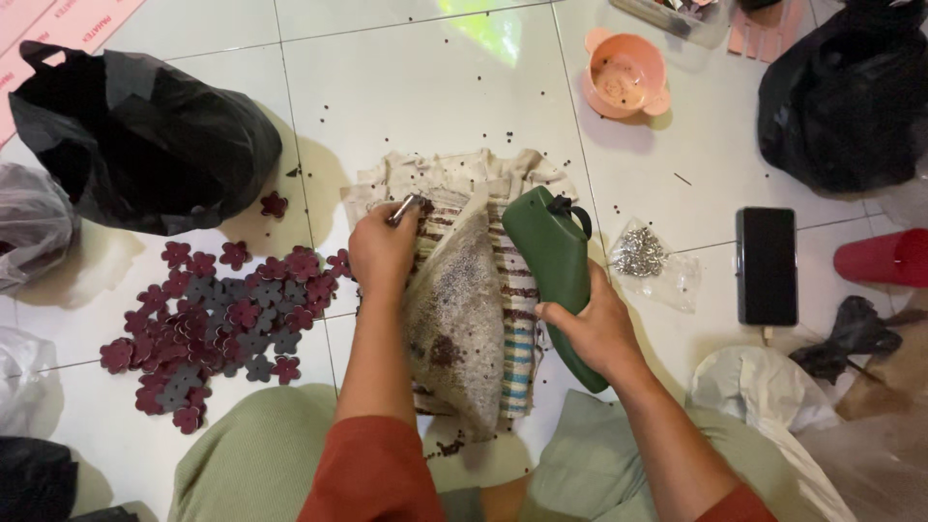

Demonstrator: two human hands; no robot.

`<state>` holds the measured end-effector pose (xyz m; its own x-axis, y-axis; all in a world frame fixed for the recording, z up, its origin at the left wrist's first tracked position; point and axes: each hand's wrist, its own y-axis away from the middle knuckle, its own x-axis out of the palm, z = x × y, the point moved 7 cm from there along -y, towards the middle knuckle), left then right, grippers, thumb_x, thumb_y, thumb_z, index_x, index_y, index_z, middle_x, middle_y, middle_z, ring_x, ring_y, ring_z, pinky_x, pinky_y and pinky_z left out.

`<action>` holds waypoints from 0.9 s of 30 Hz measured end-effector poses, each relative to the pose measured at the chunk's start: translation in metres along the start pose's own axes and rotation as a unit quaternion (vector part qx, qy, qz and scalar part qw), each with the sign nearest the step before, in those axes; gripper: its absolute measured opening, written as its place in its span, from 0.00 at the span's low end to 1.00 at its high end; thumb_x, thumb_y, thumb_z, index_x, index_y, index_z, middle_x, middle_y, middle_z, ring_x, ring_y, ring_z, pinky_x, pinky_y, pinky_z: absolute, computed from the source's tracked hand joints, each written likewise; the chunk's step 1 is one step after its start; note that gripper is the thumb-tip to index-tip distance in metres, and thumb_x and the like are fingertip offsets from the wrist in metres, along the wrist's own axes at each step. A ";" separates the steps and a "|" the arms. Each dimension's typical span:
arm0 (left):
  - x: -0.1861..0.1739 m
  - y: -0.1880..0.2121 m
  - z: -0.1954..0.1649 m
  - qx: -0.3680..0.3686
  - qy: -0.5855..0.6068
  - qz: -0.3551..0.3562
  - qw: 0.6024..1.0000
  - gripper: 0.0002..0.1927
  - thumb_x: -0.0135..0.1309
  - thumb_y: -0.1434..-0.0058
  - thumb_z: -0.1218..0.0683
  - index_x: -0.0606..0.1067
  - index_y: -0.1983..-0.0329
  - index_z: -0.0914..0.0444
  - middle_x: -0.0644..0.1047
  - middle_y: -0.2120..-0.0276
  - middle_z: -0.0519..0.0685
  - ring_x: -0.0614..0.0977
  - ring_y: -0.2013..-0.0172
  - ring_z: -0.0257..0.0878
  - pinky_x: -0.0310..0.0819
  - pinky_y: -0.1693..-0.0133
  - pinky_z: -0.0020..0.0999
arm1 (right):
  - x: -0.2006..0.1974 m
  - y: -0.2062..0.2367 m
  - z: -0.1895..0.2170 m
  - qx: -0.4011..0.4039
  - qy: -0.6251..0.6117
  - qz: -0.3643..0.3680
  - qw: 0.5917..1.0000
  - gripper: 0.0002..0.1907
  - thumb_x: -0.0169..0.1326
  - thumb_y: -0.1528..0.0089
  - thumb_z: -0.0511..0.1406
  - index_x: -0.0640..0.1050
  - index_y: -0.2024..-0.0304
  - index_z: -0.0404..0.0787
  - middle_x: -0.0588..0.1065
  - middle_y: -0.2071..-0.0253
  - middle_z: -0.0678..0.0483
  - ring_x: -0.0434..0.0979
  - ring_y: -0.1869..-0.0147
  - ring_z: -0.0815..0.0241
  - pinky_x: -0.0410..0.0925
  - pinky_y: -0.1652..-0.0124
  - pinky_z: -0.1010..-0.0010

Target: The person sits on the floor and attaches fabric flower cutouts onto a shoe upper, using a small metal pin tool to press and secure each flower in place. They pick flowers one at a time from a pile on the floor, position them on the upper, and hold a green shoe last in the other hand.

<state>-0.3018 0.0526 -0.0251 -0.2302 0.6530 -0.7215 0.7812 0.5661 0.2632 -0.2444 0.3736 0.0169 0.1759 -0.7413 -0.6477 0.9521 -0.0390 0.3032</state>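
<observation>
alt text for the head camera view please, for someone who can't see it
Seen from above, a person sitting on a white tiled floor grips a green tool in the right hand and a small metal piece in the left hand, over a striped cloth. Dark red flower cutouts lie to the left, a pink bowl beyond.

Red cup (884,257) cut by right edge; left hand (382,253) hides metal piece's (405,209) lower end.

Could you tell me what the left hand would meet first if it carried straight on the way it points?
Probably the beige cloth just beyond the left hand, then bare white floor tiles; depth is unclear.
</observation>
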 end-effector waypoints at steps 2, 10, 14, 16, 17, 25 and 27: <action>-0.004 -0.003 0.009 -0.031 0.018 0.013 0.999 0.18 0.65 0.44 0.41 0.84 0.55 0.52 0.84 0.67 0.50 0.84 0.65 0.46 0.76 0.61 0.41 | 0.000 0.000 0.001 0.000 -0.011 0.001 1.000 0.48 0.65 0.53 0.45 0.65 0.32 0.42 0.75 0.42 0.43 0.76 0.39 0.48 0.67 0.43 0.60; -0.005 0.030 0.014 -0.042 0.219 0.139 0.965 0.20 0.63 0.42 0.43 0.84 0.56 0.62 0.82 0.72 0.48 0.77 0.74 0.35 0.71 0.70 0.33 | 0.003 -0.003 0.001 0.025 -0.006 0.011 1.000 0.48 0.65 0.54 0.45 0.65 0.32 0.42 0.75 0.43 0.43 0.76 0.39 0.48 0.67 0.43 0.60; 0.005 0.065 -0.009 0.025 0.091 0.216 0.972 0.21 0.62 0.42 0.41 0.85 0.56 0.60 0.82 0.74 0.50 0.79 0.74 0.35 0.73 0.67 0.32 | 0.004 -0.004 -0.001 0.009 -0.009 0.005 1.000 0.49 0.66 0.53 0.45 0.63 0.31 0.40 0.74 0.42 0.42 0.75 0.39 0.47 0.67 0.43 0.60; 0.002 0.073 -0.012 0.015 -0.004 0.190 0.982 0.20 0.61 0.42 0.40 0.85 0.55 0.57 0.82 0.73 0.50 0.78 0.73 0.37 0.72 0.66 0.34 | 0.004 -0.004 -0.001 -0.013 -0.013 0.001 1.000 0.49 0.66 0.52 0.45 0.64 0.32 0.39 0.74 0.42 0.42 0.75 0.38 0.47 0.67 0.42 0.60; -0.002 0.073 -0.012 0.004 -0.039 0.153 0.987 0.19 0.60 0.42 0.40 0.85 0.55 0.54 0.82 0.71 0.48 0.77 0.71 0.37 0.70 0.66 0.36 | 0.005 -0.004 -0.003 -0.011 -0.009 0.002 1.000 0.49 0.66 0.52 0.46 0.64 0.32 0.39 0.74 0.42 0.42 0.75 0.38 0.47 0.67 0.42 0.60; -0.015 0.060 0.023 -0.008 0.347 0.075 0.935 0.15 0.54 0.29 0.49 0.80 0.49 0.64 0.81 0.64 0.49 0.78 0.67 0.33 0.71 0.64 0.29 | 0.010 -0.010 -0.013 -0.001 0.010 0.013 1.000 0.49 0.66 0.53 0.46 0.63 0.32 0.38 0.73 0.41 0.41 0.74 0.38 0.45 0.66 0.42 0.59; -0.012 0.063 0.030 0.011 0.498 0.095 0.862 0.12 0.50 0.26 0.54 0.77 0.47 0.65 0.81 0.60 0.46 0.79 0.60 0.32 0.75 0.59 0.25 | 0.010 -0.010 -0.012 -0.019 0.007 0.010 1.000 0.49 0.66 0.52 0.46 0.64 0.32 0.38 0.73 0.41 0.40 0.74 0.37 0.45 0.66 0.41 0.59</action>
<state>-0.2324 0.0649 -0.0192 -0.4727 0.8466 0.2445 0.8678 0.3991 0.2960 -0.2494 0.3741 -0.0009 0.1989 -0.7317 -0.6520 0.9571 0.0020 0.2897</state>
